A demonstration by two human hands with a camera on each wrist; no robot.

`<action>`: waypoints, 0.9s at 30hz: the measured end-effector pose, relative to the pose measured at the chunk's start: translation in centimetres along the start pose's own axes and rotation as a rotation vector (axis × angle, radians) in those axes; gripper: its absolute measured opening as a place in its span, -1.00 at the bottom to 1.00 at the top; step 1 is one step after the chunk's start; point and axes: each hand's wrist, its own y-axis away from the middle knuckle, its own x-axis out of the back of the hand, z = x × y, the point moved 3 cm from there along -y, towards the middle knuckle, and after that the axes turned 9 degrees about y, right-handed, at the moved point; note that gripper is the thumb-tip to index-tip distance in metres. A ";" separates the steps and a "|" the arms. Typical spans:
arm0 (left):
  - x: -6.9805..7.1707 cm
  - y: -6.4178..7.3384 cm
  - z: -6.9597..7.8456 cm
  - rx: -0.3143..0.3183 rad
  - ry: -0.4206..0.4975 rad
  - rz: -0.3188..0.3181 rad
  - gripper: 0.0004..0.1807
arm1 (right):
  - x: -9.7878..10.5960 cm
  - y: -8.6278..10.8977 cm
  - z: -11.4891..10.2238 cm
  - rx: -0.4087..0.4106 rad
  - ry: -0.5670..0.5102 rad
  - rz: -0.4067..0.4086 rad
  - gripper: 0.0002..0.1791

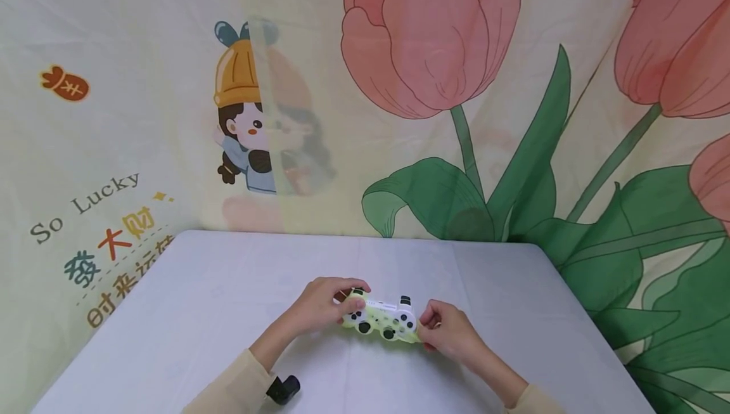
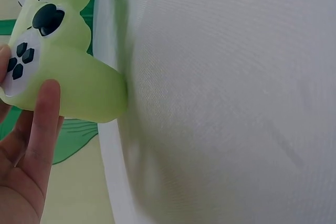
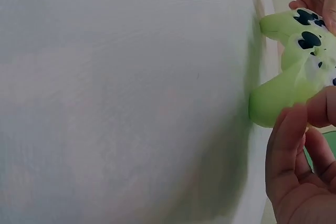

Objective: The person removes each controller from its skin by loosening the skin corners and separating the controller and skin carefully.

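Note:
A pale green and white game controller [image 1: 383, 320] with black buttons and sticks is held just above the white table [image 1: 228, 287], near its front middle. My left hand [image 1: 327, 305] grips its left handle, fingers curled over the top. My right hand [image 1: 447, 331] grips the right handle. In the left wrist view the controller [image 2: 68, 72] fills the upper left, with my left fingers [image 2: 44, 114] against its handle. The right wrist view has the controller [image 3: 294, 72] at the right edge, with my right fingers [image 3: 286, 145] curled beneath its handle.
A small black object [image 1: 283, 389] lies on the table by my left forearm. Printed cloth with tulips [image 1: 433, 33] and a cartoon girl [image 1: 251, 116] hangs behind and beside the table. The table's far edge meets that cloth.

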 end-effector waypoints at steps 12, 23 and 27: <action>-0.2 0.0 0.3 0.017 -0.012 0.012 -0.60 | 0.8 0.4 0.7 0.076 0.054 -0.078 -0.86; -0.4 0.1 0.2 0.018 0.004 0.032 -0.63 | 1.6 0.8 -1.0 0.154 0.145 0.006 -0.70; -0.4 0.2 0.2 0.019 0.000 0.043 -0.63 | 1.0 0.8 -1.9 0.160 0.123 0.067 -0.59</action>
